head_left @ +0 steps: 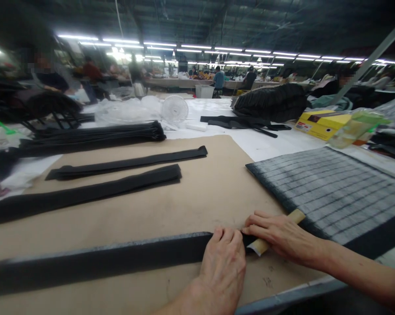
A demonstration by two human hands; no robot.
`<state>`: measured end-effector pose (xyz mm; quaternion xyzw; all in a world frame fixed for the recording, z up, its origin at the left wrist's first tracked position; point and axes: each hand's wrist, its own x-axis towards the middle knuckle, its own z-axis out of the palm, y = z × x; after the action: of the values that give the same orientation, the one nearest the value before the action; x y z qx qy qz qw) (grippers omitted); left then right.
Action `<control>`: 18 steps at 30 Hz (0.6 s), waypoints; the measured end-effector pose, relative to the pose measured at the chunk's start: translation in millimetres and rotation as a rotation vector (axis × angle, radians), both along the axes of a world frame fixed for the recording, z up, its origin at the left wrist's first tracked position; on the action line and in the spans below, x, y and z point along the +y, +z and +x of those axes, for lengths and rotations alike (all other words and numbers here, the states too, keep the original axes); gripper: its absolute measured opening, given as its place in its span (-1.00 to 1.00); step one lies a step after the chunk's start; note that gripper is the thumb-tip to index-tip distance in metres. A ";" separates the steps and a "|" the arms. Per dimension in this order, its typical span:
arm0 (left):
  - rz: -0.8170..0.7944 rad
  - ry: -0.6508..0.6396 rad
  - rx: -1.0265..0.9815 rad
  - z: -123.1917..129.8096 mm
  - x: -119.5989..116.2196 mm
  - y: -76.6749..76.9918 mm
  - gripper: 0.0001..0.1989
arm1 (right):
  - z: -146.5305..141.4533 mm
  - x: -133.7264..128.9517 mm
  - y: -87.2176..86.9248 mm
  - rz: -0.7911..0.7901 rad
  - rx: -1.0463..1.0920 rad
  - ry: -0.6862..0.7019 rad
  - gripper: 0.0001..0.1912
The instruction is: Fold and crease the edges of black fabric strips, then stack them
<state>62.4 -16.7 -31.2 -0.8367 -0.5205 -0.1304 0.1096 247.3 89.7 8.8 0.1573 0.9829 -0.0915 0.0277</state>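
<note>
A long black fabric strip [118, 262] with a greyish upper edge lies across the brown paper [217, 192] near the front. My left hand [225, 258] is closed on this strip close to its right end, fingers curled. Just to the right, my right hand [272, 232] has its fingertips at the strip's end, beside the left fingers. Under the right palm lies a short tan piece [295, 216], shaped like a rounded bar, its lower end showing below the hand. What the fingertips pinch is hidden.
Two black strips [134, 159] [85, 192] and a black stack [118, 133] lie at the left. A grey lined sheet [335, 188] is at the right, behind it a yellow box [322, 124]. A clear round dish [174, 109] and black bundle [272, 103] stand farther back.
</note>
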 end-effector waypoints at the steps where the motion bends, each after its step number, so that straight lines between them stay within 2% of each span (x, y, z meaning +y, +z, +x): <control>1: 0.010 0.002 0.006 1.1 -0.4 -1.1 -0.76 | 0.9 0.1 0.8 -0.011 0.002 -0.006 -0.50; 3: 0.042 0.010 0.019 3.0 -1.1 -4.0 -0.71 | 4.6 2.1 3.2 -0.024 0.006 -0.045 -0.41; 5: 0.077 0.016 0.038 4.4 -2.0 -7.4 -0.64 | 9.0 7.6 7.5 -0.032 -0.005 -0.146 -0.39; 8: 0.120 0.029 0.064 5.7 -4.2 -12.5 -0.62 | 10.2 19.7 18.1 -0.040 -0.069 -0.330 -0.54; 10: 0.148 0.058 0.075 6.4 -6.4 -15.5 -0.62 | 4.1 25.2 26.1 -0.037 -0.139 -0.392 -0.59; 13: 0.187 0.119 0.085 7.9 -11.0 -19.9 -0.58 | -13.8 24.9 33.0 -0.107 -0.149 -0.351 -0.48; 15: 0.235 0.136 0.063 9.8 -14.0 -23.7 -0.60 | -27.2 20.8 31.7 -0.181 -0.098 -0.272 -0.57; 18: 0.329 0.150 -0.008 14.2 -17.1 -31.6 -0.63 | -43.5 15.7 22.5 -0.195 -0.082 -0.160 -0.67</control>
<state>76.6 -33.8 -62.8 -0.7658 -0.5534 -0.2086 0.2525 203.8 105.4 31.3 0.2352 0.9517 -0.1820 0.0757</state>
